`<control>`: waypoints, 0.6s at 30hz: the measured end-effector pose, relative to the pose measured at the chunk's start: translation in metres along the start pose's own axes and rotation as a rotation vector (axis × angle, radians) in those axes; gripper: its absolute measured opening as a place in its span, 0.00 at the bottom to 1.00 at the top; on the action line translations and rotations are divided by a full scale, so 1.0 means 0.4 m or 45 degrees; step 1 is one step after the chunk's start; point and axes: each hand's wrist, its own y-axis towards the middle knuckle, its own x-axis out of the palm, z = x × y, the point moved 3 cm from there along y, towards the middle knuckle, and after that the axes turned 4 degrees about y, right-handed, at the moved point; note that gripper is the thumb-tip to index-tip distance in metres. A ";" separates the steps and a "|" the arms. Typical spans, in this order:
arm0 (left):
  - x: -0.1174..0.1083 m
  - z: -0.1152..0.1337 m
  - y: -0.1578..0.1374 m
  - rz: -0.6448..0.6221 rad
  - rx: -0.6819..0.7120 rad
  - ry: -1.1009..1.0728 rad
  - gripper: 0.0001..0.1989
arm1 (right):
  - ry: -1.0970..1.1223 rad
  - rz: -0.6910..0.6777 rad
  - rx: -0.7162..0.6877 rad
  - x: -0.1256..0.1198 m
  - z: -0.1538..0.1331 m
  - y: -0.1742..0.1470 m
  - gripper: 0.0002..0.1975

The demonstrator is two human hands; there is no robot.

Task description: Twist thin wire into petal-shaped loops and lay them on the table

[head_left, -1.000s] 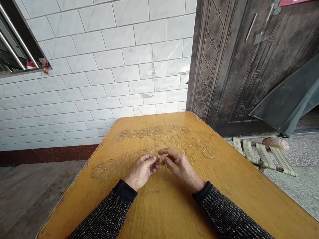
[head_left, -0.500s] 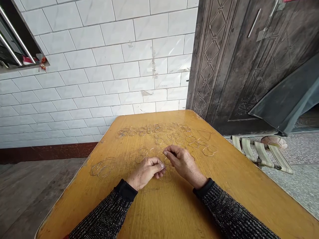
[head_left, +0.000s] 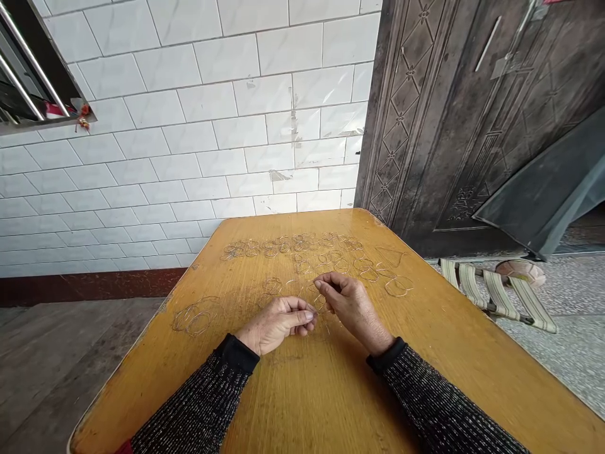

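While fine wire (head_left: 328, 328) is pinched by the left hand (head_left: 280, 323), fingers of the right hand (head_left: 352, 309) are pressed together — hold unclear — both angled inward above the bench (head_left: 302, 403).

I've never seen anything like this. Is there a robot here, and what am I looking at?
No robot: these are a person's two bare hands, seen by a camera worn on that person's head, looking forward and down. They work over a yellow-brown table. Thin wire loops lie across its far part, and a separate looped bundle lies towards its left edge. The left hand pinches what looks like fine wire; whether the right hand holds any is too small to tell.
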 end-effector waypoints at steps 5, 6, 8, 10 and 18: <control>-0.007 0.010 -0.006 0.014 -0.018 -0.043 0.15 | 0.254 0.066 0.089 -0.011 -0.005 0.005 0.13; -0.009 0.011 -0.006 0.017 -0.018 -0.045 0.15 | 0.295 0.077 0.099 -0.013 -0.006 0.006 0.13; -0.013 0.012 -0.006 0.024 -0.016 -0.030 0.15 | 0.355 0.100 0.118 -0.016 -0.008 0.008 0.14; -0.018 0.010 -0.005 0.039 -0.022 0.022 0.13 | 0.403 0.115 0.135 -0.019 -0.007 0.009 0.15; -0.043 0.026 0.001 0.248 0.106 0.346 0.11 | 0.518 0.188 0.192 -0.027 -0.006 0.012 0.16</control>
